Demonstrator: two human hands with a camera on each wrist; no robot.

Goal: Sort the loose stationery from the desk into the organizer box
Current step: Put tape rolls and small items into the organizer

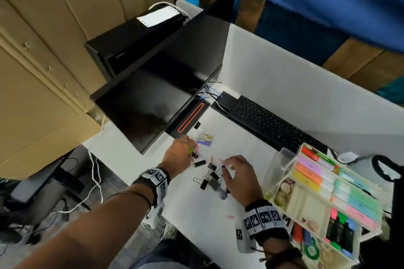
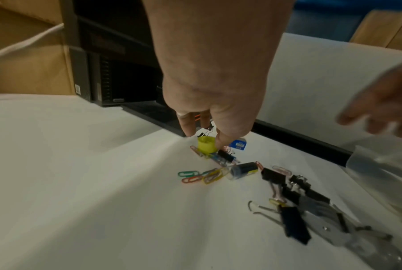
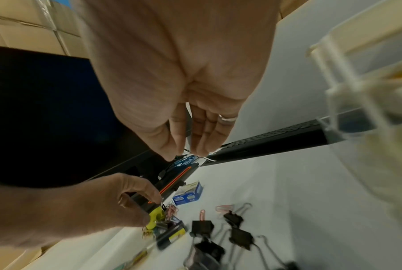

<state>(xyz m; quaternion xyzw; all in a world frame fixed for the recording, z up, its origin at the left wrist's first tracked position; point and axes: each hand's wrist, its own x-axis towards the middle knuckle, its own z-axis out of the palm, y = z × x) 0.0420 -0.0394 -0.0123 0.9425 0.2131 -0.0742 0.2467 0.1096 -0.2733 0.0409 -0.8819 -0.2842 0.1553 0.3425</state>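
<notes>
A white desk [image 1: 273, 98] is filling the middle of the head view, with a black monitor [image 1: 157, 93] leaning across the upper left and a black keyboard [image 1: 269, 124] lying at centre right. The organizer box [image 1: 290, 201] is sitting at the lower right of the frame, its compartments holding coloured markers and sticky notes.

The left hand [image 1: 177, 155] is reaching down at the centre of the frame, just below the monitor's base. In the left wrist view its fingertips [image 2: 220, 141] are pinching a small yellow cap-like piece [image 2: 206, 145], which is lying on the desk among loose stationery. The right hand [image 1: 240, 176] is hovering near the centre, between the left hand and the organizer box; in the right wrist view its fingers [image 3: 202, 131] are hanging loosely together, holding nothing.

A cluster of black binder clips [image 1: 211, 178] is lying just beside the right hand. A small blue box [image 1: 204, 139] is sitting near the monitor base. Coloured paper clips [image 2: 195, 176] are lying scattered at the centre of the left wrist view.
</notes>
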